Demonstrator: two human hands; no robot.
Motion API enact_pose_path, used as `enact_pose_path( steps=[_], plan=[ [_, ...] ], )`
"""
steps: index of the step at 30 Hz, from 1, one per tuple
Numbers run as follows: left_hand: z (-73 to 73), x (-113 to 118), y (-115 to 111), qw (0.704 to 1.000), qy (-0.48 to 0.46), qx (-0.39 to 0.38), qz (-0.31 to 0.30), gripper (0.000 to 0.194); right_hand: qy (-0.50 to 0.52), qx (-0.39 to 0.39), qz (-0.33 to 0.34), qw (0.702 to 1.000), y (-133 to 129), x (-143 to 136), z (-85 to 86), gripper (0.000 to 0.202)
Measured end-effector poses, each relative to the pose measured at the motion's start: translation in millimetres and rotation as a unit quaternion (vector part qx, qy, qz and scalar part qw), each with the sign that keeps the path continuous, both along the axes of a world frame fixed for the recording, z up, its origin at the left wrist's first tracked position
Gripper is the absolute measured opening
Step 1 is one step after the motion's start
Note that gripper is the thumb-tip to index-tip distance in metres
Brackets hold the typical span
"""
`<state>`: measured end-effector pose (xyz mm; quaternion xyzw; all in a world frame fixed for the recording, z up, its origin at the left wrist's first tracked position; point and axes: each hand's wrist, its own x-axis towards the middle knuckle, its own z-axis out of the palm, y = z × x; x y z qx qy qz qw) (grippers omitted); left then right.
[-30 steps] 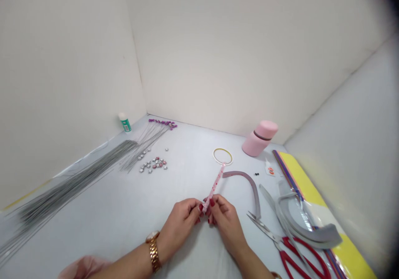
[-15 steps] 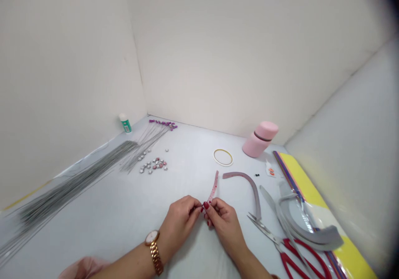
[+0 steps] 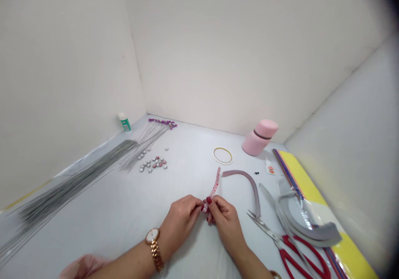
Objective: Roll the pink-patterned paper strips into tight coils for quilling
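A narrow pink paper strip [image 3: 215, 183] with red spots rises from between my fingertips, its far end free above the table. Its near end is folded into a small bundle [image 3: 205, 207] that both hands pinch. My left hand [image 3: 183, 214] closes thumb and forefinger on the bundle's left side. My right hand [image 3: 225, 220] grips it from the right, thumb on top where the strip comes out. The fingers partly cover the fold. Just right of the strip lies a curved greyish-pink strip [image 3: 246, 177].
Red-handled scissors [image 3: 274, 237] and grey strips [image 3: 311, 231] lie at right by coloured sheets [image 3: 307, 179]. Behind are a pink flask [image 3: 260, 137], tape ring [image 3: 222, 156] and glue bottle [image 3: 269, 167]. At left are small folded stars [image 3: 156, 162], wires [image 3: 77, 181], purple-tipped stems [image 3: 162, 123] and a green-white tube [image 3: 125, 122].
My right thumb has lifted slightly and more of the folded bundle shows between the fingertips. The strip's free end has shifted slightly up and to the right.
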<state>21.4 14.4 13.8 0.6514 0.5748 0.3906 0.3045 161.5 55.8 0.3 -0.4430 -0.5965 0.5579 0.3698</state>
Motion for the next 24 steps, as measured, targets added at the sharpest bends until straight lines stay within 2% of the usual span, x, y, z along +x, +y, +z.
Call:
enact_pose_path(
  steps=[2,5,7,9,13,17,21,24],
  plan=[
    [2.0,1.9,1.8,0.993,-0.102,-0.066,0.011,0.015,-0.003,0.016,-0.012,1.0,-0.2,0.4,-2.1,0.031],
    [1.3,4.5,6.1,0.945,-0.265,-0.193,0.001,0.01,0.007,0.021,-0.045,0.999,0.5,1.1,-5.3,0.027],
    [-0.5,5.5,8.4,0.914,-0.326,-0.241,0.0,0.012,0.026,0.003,-0.054,0.998,1.3,1.4,-6.3,0.025],
    [-2.1,5.9,9.3,0.907,-0.342,-0.245,0.016,0.012,0.047,-0.027,-0.032,0.998,1.9,1.5,-6.0,0.025],
    [-3.6,4.9,7.0,0.928,-0.313,-0.198,0.036,0.01,0.059,-0.062,0.02,0.996,2.3,0.4,-4.5,0.028],
    [-4.3,3.8,3.6,0.948,-0.276,-0.159,0.016,0.013,0.067,-0.081,0.007,0.994,2.4,-0.3,-5.0,0.03],
    [-3.8,2.3,1.0,0.985,-0.149,-0.086,0.029,0.016,0.069,-0.078,0.005,0.995,2.4,0.7,-6.0,0.03],
    [-4.1,-0.3,0.0,0.999,-0.041,-0.011,0.026,0.017,0.056,-0.066,0.015,0.996,2.7,1.4,-5.6,0.032]
  ],
)
